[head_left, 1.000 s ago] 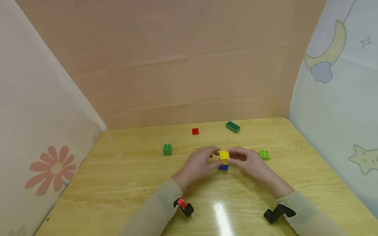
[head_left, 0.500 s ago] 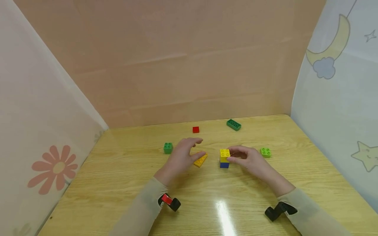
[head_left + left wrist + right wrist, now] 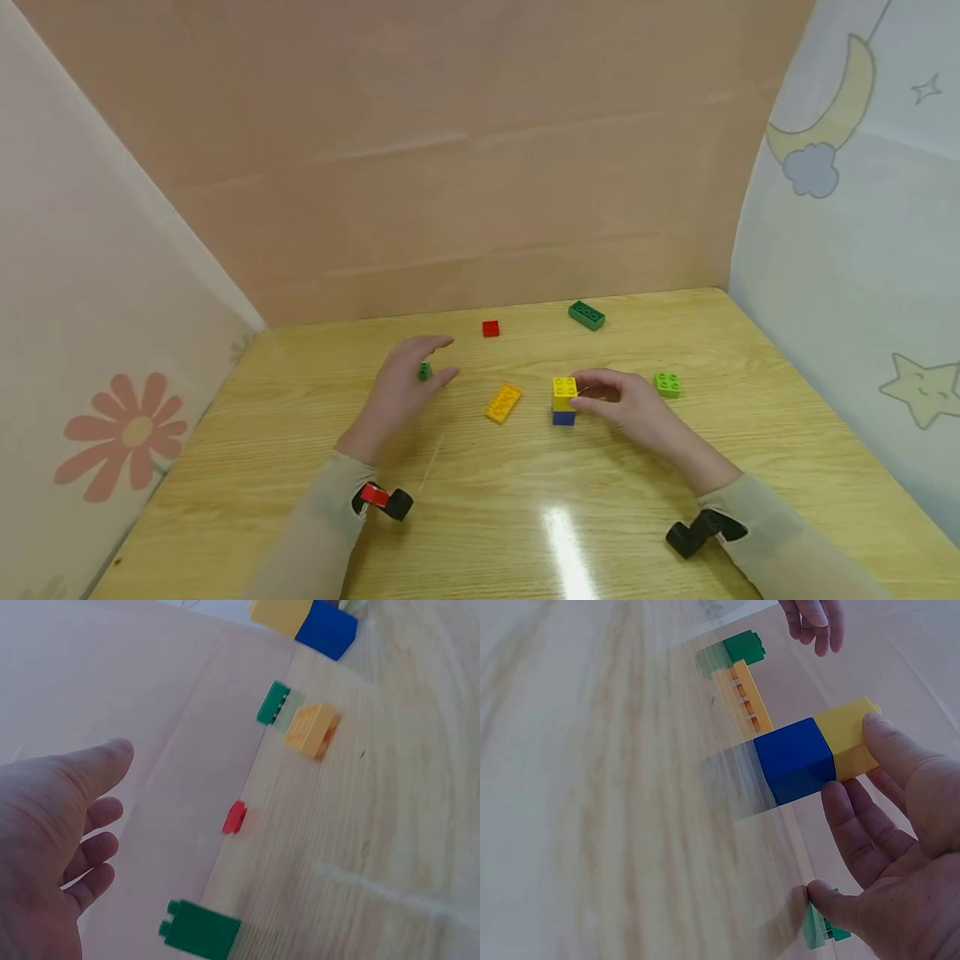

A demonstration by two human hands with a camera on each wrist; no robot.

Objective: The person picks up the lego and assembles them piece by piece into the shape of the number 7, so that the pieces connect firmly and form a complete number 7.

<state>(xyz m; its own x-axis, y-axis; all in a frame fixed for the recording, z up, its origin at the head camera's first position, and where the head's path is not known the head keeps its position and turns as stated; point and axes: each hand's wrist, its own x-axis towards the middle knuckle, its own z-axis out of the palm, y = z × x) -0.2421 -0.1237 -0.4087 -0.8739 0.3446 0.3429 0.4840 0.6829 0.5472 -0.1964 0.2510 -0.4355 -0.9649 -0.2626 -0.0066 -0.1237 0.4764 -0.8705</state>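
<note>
My right hand (image 3: 630, 408) pinches a yellow toy building brick (image 3: 564, 388) between thumb and fingers. That brick sits on a blue building brick (image 3: 564, 418), which stands on the table. In the right wrist view the thumb presses the yellow brick (image 3: 847, 739) beside the blue brick (image 3: 795, 761). My left hand (image 3: 392, 396) hovers farther left, fingers and thumb spread apart with nothing between them. It partly covers a green brick (image 3: 425, 372) in the head view; the left wrist view shows this green brick (image 3: 201, 930) apart from the hand.
A flat orange-yellow brick (image 3: 503, 403) lies between the hands. Behind are a small red brick (image 3: 491, 329) and a long dark green brick (image 3: 587, 315) on its side. Past the right hand lies a lime green brick (image 3: 667, 384). Cloth screens (image 3: 450, 167) border the table.
My left hand has left the yellow-and-blue stack and moved left, past the orange-yellow brick, to the green brick. My right hand keeps its hold on the stack.
</note>
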